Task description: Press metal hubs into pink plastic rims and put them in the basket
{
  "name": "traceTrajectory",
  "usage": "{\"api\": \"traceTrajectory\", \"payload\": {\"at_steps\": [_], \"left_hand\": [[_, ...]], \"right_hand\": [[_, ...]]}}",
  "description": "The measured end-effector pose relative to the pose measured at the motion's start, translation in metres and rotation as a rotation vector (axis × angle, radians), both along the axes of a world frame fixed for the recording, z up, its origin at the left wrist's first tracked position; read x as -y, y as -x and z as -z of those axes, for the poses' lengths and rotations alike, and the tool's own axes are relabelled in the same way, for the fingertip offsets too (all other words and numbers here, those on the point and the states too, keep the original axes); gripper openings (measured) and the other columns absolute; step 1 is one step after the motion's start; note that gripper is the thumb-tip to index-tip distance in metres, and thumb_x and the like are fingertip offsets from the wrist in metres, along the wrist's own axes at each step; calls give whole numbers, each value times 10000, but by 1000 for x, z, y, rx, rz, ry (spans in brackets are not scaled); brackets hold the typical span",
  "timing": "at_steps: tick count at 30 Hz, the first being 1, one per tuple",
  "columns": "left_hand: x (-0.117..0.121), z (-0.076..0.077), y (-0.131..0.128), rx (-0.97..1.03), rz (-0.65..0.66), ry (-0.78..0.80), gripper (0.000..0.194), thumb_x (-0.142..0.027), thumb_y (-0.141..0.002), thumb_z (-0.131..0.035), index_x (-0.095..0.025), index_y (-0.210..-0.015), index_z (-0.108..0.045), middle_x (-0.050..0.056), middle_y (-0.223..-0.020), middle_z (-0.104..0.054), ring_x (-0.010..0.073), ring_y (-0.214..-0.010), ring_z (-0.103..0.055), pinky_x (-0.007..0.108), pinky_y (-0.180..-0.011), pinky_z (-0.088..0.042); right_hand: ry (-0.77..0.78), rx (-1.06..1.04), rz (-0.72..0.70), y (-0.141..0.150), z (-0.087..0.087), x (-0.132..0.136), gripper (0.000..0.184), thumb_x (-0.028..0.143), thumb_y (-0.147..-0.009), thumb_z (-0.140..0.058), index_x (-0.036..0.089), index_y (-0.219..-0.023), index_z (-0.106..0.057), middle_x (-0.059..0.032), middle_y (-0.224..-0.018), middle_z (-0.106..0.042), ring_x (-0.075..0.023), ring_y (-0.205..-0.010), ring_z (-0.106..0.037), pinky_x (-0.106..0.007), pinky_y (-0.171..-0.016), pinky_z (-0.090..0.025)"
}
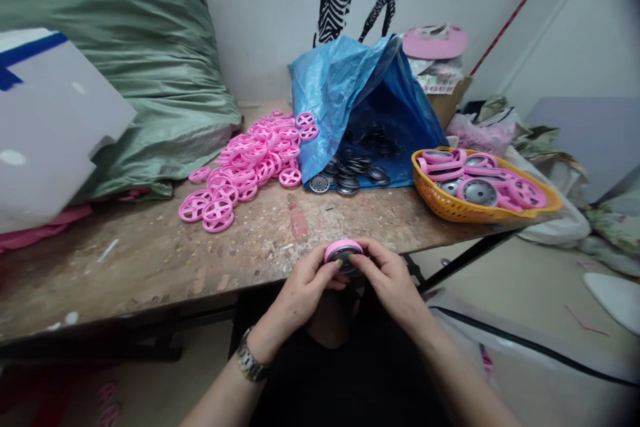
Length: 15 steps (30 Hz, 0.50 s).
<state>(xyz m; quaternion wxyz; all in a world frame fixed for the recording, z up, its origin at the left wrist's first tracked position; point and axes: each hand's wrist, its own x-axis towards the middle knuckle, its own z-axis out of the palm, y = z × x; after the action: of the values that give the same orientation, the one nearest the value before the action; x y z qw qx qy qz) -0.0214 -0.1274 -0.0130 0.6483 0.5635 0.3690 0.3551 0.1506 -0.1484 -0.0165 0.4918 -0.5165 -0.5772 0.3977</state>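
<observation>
Between my two hands, just off the table's front edge, is a toy wheel (345, 255) with a pink rim and a dark grey hubcap-like disc in it. My left hand (311, 280) grips it from the left, thumb on the grey disc. From the right my right hand (387, 273) grips it too, its thumb pressed on the same disc. The undersides of the fingers are partly hidden. Beyond my hands lies a heap of pink spoked wheel rims (250, 160). Dark grey discs (350, 173) spill from the mouth of a blue plastic bag (325, 93).
On the right of the worn wooden table (165, 260) stands a yellow basket (440, 203) holding pink rims and grey-centred wheels. A green fabric bundle (165, 80) and a white panel (55, 127) are at the left. Behind the bag is a cardboard box (447, 103).
</observation>
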Motion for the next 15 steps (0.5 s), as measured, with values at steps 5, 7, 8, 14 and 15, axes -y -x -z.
{"api": "traceTrajectory", "payload": {"at_steps": [5,7,8,14,15], "left_hand": [[4,-2,-4,-86,-41,-184,289,-402,-959,-522,-191,-1109,-650,58,-991,-644,196,-866,-652,275,-697,-579],[6,-1,-6,-121,-91,-234,279,-407,-960,-518,-179,-1023,-666,41,-894,-631,171,-763,-642,250,-636,-556],[7,-1,-8,-132,-114,-249,276,-405,-958,-519,-176,-989,-669,32,-856,-623,159,-716,-634,242,-610,-545],[6,1,-13,-172,-160,-245,272,-392,-955,-506,-171,-965,-665,24,-819,-614,151,-642,-630,245,-558,-530],[5,0,-12,-188,-144,-234,279,-395,-956,-500,-171,-964,-665,27,-820,-617,155,-649,-631,247,-558,-530]], "right_hand": [[-37,-8,15,2,-2,4,132,327,-873,-625,223,-897,-703,-4,-827,-707,-191,-798,-629,-288,-739,-467],[-51,0,24,3,-2,5,125,319,-875,-621,220,-855,-695,3,-788,-689,-180,-766,-613,-277,-715,-454],[-56,7,31,3,-1,6,128,316,-876,-618,218,-836,-690,6,-770,-679,-175,-753,-603,-272,-706,-446],[-8,-40,49,4,7,4,132,315,-863,-615,215,-795,-666,15,-727,-632,-166,-733,-566,-268,-695,-428],[5,-64,49,4,8,3,130,318,-858,-618,213,-798,-666,14,-732,-632,-167,-737,-568,-270,-698,-431]]}}
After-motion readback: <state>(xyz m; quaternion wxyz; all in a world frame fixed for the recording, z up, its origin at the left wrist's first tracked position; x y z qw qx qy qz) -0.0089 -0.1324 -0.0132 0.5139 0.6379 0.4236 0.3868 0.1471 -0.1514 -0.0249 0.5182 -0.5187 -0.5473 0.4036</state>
